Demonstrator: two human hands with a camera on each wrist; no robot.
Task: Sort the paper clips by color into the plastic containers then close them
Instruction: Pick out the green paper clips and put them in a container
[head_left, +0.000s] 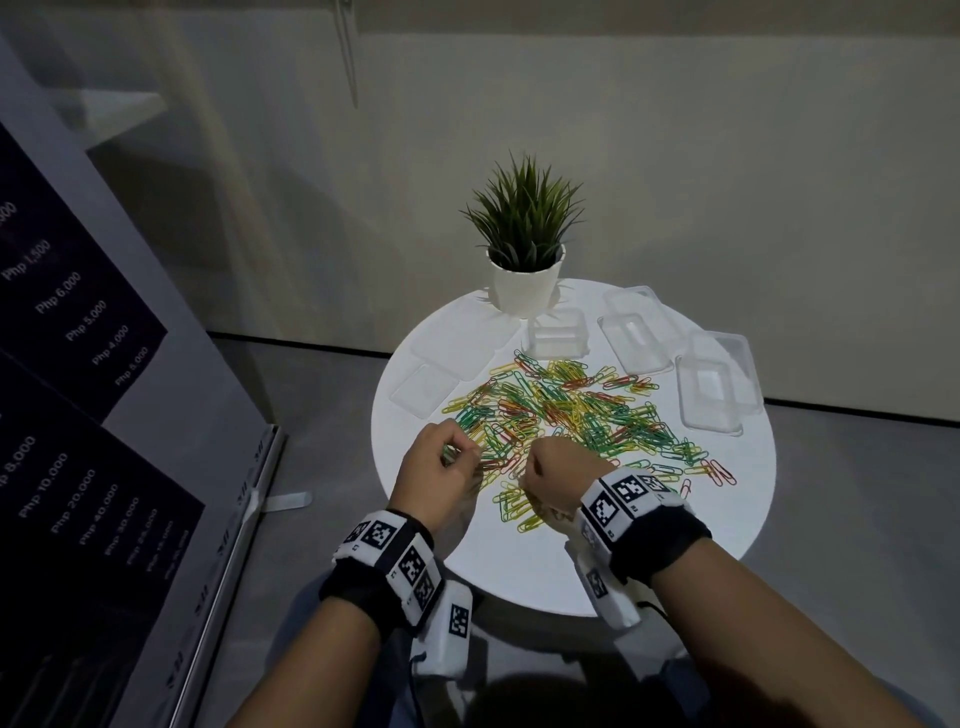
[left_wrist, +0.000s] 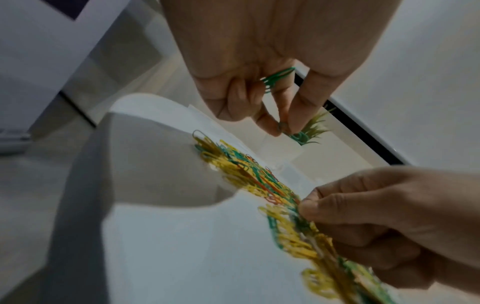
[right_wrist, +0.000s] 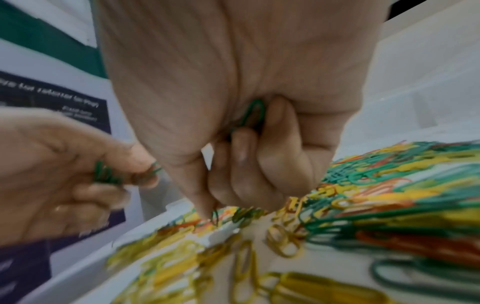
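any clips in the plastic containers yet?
No. In the head view the clear containers at the table's far right sit empty, while the paper clips lie spread on the tabletop.

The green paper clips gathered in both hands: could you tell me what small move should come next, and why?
Probably carry the green paper clips to a clear plastic container. Both the left hand and the right hand already hold green ones, and the containers look empty.
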